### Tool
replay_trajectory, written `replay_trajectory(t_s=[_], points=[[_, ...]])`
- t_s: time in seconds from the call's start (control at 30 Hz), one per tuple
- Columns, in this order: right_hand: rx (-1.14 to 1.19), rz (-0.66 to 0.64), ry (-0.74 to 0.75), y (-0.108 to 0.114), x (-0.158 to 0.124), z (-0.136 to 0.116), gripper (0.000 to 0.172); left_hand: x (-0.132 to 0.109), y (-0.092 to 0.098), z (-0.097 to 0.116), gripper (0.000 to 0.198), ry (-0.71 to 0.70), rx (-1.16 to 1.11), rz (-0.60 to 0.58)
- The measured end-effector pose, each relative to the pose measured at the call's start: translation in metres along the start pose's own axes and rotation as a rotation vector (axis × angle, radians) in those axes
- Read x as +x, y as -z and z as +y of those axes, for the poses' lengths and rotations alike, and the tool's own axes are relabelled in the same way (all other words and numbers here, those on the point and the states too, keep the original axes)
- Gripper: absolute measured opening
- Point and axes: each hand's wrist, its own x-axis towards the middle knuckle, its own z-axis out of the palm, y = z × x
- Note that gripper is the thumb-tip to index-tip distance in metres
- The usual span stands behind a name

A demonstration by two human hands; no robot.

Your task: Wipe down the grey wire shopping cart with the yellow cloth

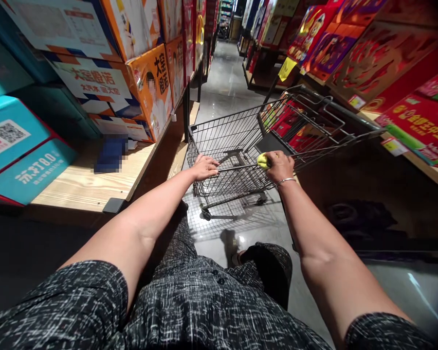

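A dark wire shopping cart (226, 131) stands at an angle in front of me, its basket holding nothing that I can make out. My left hand (205, 167) is closed over the near left part of its top rim. Farther right on the same rim, my right hand (280, 166) is closed around a crumpled yellow-green cloth (263, 161), most of it hidden in the palm. The cart's handle (361, 121) points to the right, near the shelf. Its lower frame and casters (206, 213) show below the basket.
On the left, a wooden shelf (131, 182) carries orange-and-white cartons (149, 82), a teal box (29, 150) and a dark blue item (111, 153). Red gift boxes (419, 114) line the right shelf. A grey tiled aisle (226, 68) runs away between the shelves.
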Motion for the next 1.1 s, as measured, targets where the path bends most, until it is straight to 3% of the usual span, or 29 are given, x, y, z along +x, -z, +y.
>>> replay_trajectory(t_s=[0.17, 0.27, 0.4, 0.5, 0.7, 0.83, 1.0, 1.1], points=[[-0.073, -0.222, -0.040, 0.014, 0.033, 0.011, 0.033, -0.004, -0.006, 0.026, 0.052, 0.078, 0.181, 0.025], [-0.049, -0.251, -0.045, 0.014, 0.035, 0.007, 0.037, -0.007, -0.018, 0.041, 0.064, 0.056, 0.216, 0.074], [-0.018, -0.181, -0.020, 0.011, 0.023, -0.002, 0.036, -0.012, -0.021, 0.039, 0.058, 0.063, 0.235, 0.114], [0.023, -0.096, -0.008, 0.005, 0.011, -0.011, 0.037, -0.016, -0.010, 0.026, 0.056, 0.086, 0.224, 0.059], [0.159, 0.154, 0.071, -0.014, -0.025, -0.024, 0.050, -0.015, 0.011, 0.011, 0.054, 0.160, 0.186, -0.034], [0.108, 0.319, 0.067, -0.035, -0.047, -0.051, 0.055, -0.008, 0.014, 0.011, 0.051, 0.168, 0.087, -0.062], [0.059, 0.308, 0.118, -0.065, -0.061, -0.107, 0.039, -0.003, 0.008, 0.005, 0.065, 0.092, 0.033, -0.044], [0.087, 0.230, 0.106, -0.087, -0.074, -0.125, 0.035, -0.003, 0.003, 0.001, 0.064, 0.055, 0.038, -0.005]])
